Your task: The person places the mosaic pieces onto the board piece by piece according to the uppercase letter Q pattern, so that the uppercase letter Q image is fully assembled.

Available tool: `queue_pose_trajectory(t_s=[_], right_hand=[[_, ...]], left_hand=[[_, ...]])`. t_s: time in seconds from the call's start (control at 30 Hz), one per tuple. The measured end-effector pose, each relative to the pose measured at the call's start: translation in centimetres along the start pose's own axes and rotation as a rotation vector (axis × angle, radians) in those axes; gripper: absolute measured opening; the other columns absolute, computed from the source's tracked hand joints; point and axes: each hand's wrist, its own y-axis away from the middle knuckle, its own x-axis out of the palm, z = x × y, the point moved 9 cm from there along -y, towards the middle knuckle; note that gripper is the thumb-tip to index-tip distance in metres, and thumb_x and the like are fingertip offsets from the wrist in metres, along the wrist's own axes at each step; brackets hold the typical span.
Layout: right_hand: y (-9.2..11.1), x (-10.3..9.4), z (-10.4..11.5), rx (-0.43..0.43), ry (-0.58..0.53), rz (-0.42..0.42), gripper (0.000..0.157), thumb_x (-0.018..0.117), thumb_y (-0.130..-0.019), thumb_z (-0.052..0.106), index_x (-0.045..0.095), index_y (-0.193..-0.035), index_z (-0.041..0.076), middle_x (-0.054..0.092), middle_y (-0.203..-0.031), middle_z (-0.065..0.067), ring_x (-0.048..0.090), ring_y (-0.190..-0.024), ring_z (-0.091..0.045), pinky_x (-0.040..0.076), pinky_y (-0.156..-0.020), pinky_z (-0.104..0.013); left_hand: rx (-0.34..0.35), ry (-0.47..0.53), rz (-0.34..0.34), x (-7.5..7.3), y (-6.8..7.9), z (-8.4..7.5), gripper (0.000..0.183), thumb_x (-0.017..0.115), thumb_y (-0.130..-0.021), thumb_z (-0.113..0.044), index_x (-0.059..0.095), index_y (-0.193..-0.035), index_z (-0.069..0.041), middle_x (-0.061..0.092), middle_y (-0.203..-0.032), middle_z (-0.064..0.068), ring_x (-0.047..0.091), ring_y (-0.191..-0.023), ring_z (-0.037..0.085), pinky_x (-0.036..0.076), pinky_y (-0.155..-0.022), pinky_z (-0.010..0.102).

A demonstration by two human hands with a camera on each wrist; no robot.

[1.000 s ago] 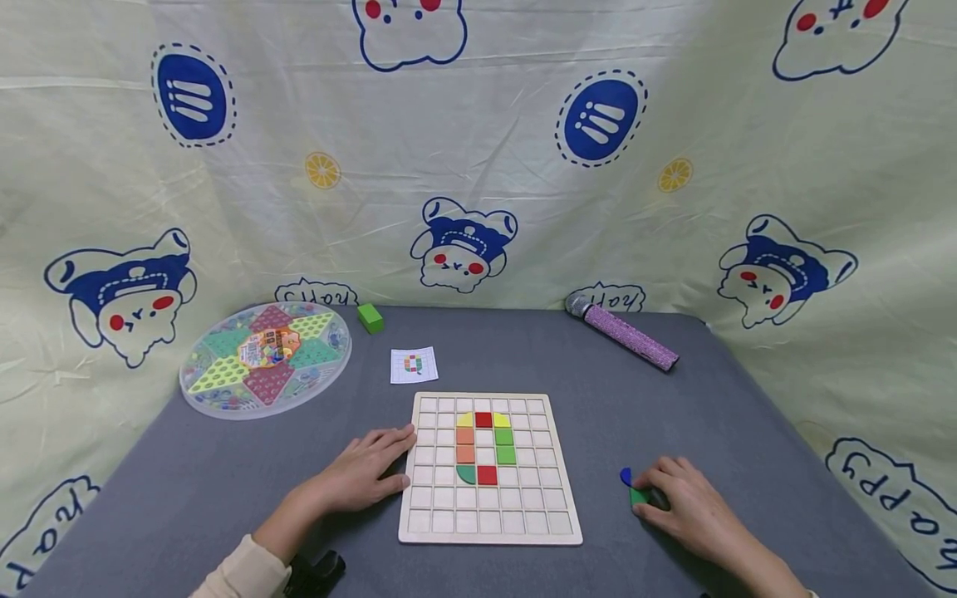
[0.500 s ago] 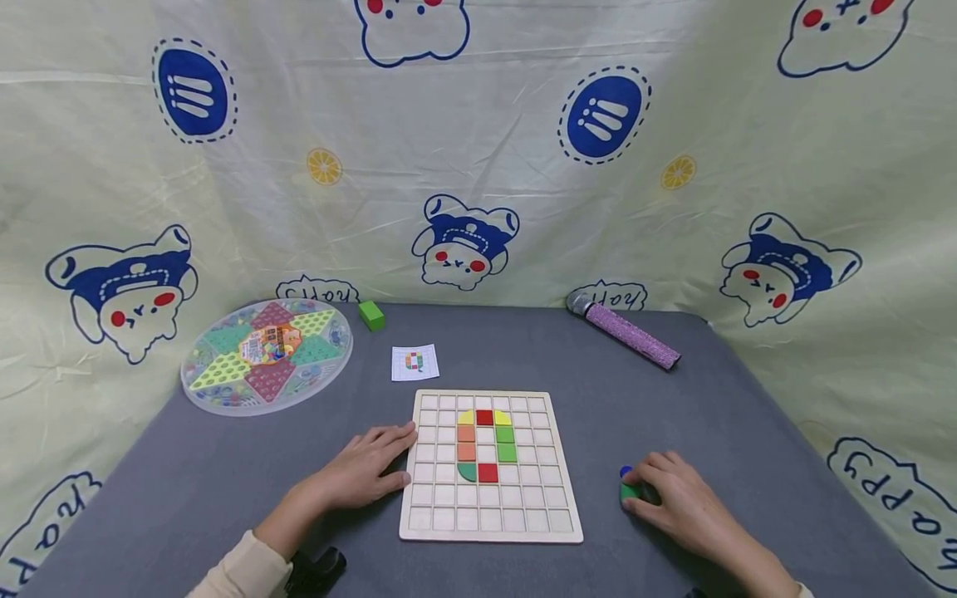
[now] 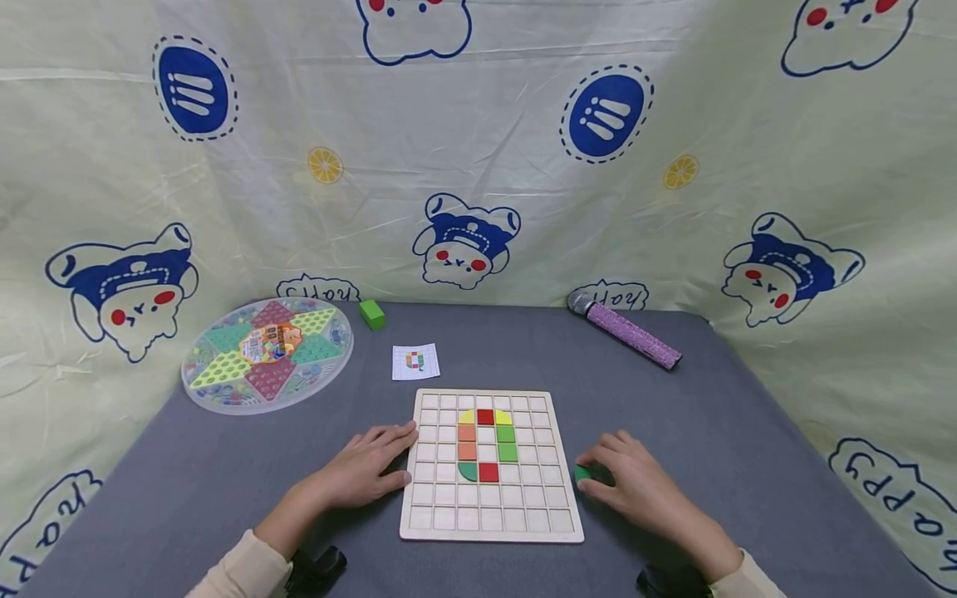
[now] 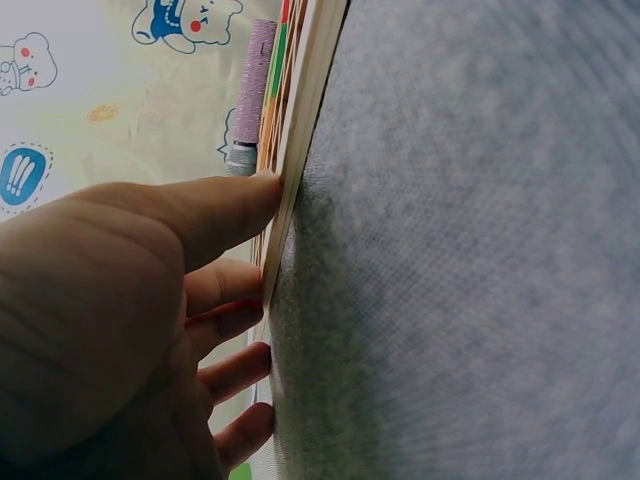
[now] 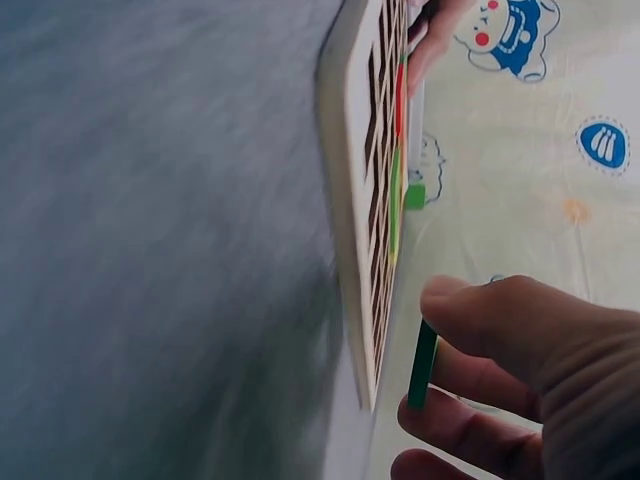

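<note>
A pale wooden grid board [image 3: 547, 498] lies on the table with red, yellow, orange and green tiles set in a ring in its cells. My left hand [image 3: 366, 469] rests at the board's left edge, fingers extended; in the left wrist view the thumb and fingertips [image 4: 262, 195] meet the side of the board. Beside the right edge, my right hand [image 3: 631, 477] pinches a small green tile [image 5: 423, 368] between thumb and fingers. The right wrist view shows this tile edge-on, raised near the board.
Behind the board lies a small card [image 3: 405, 371] printed with a coloured pattern. A round Chinese checkers board [image 3: 213, 342] and a green block [image 3: 371, 315] are at the back left. A glittery purple microphone [image 3: 631, 334] lies at the back right, before a patterned curtain [image 3: 516, 208].
My right hand has gripped the green tile and carried it left to the board's right edge. The blue piece beside it is no longer visible. My left hand has stayed in place.
</note>
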Motion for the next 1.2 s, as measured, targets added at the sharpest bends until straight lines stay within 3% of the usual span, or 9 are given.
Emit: queue_pose_trajectory(t_s=[0.3, 0.77, 1.07, 1.2], right_hand=[[-2.1, 1.0, 2.9, -0.071, -0.021, 0.034, 0.02, 0.077, -0.076, 0.031, 0.069, -0.092, 0.023, 0.058, -0.091, 0.012, 0.045, -0.085, -0.006, 0.041, -0.073, -0.03], [-4.0, 2.2, 6.5, -0.2, 0.001, -0.016, 0.019, 0.078, -0.073, 0.031, 0.071, -0.088, 0.02, 0.06, -0.087, 0.009, 0.044, -0.083, -0.007, 0.041, -0.076, -0.03], [-4.7, 3.1, 7.0, -0.151, -0.006, 0.045, 0.021, 0.077, -0.075, 0.035, 0.072, -0.09, 0.02, 0.06, -0.088, 0.009, 0.042, -0.082, -0.007, 0.037, -0.075, -0.028], [-4.9, 3.3, 7.2, -0.171, -0.009, 0.03, 0.021, 0.077, -0.074, 0.033, 0.072, -0.09, 0.02, 0.059, -0.088, 0.009, 0.043, -0.082, -0.008, 0.038, -0.075, -0.027]], left_hand=[[-0.007, 0.005, 0.001, -0.1, 0.1, -0.1, 0.061, 0.056, -0.094, -0.03, 0.035, -0.147, -0.011, 0.033, -0.153, 0.005, 0.032, -0.137, 0.03, 0.026, -0.104, 0.062], [0.005, 0.008, -0.008, -0.2, 0.1, -0.2, 0.06, 0.055, -0.094, -0.03, 0.035, -0.147, -0.011, 0.033, -0.153, 0.005, 0.032, -0.137, 0.031, 0.025, -0.103, 0.065], [0.006, 0.014, -0.002, -0.2, 0.2, -0.2, 0.059, 0.055, -0.095, -0.03, 0.035, -0.147, -0.011, 0.033, -0.153, 0.005, 0.032, -0.137, 0.031, 0.024, -0.103, 0.066], [0.013, 0.016, -0.007, -0.2, 0.2, -0.3, 0.059, 0.055, -0.094, -0.03, 0.035, -0.147, -0.01, 0.033, -0.153, 0.006, 0.032, -0.137, 0.032, 0.025, -0.103, 0.066]])
